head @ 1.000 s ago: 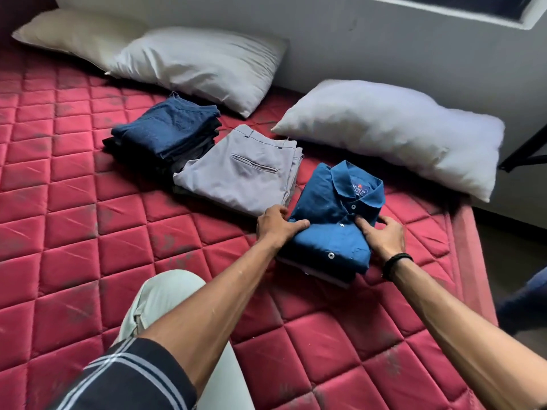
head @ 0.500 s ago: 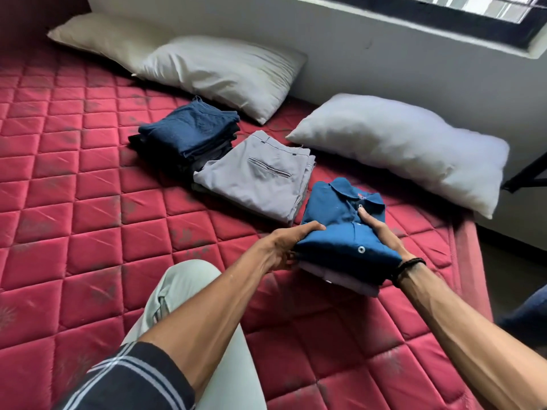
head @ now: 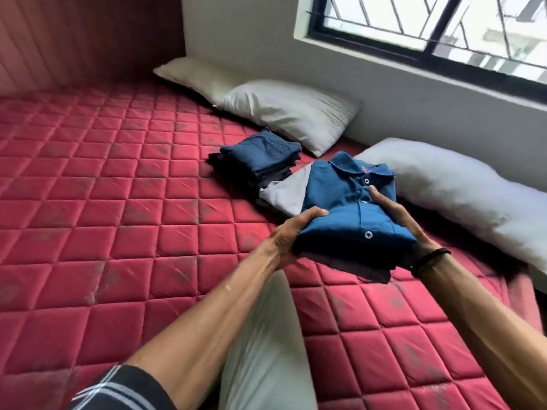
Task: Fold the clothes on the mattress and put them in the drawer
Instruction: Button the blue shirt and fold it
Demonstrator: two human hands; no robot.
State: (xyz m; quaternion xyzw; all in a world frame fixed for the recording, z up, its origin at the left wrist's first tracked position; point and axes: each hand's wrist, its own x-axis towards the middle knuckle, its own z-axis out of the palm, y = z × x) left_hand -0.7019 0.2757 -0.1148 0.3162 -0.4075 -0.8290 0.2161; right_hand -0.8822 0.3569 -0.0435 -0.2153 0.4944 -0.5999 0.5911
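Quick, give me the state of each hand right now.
Left hand: grips the left edge of the folded blue shirt stack.
Right hand: grips the stack's right side, thumb on top.

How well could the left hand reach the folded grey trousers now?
Probably not yet: the left hand grips the blue shirt stack together with the right hand. The grey trousers lie close behind, uncovered.

Blue shirt (head: pixel 349 208), red quilted mattress (head: pixel 118 202), white pillows (head: pixel 290 110).
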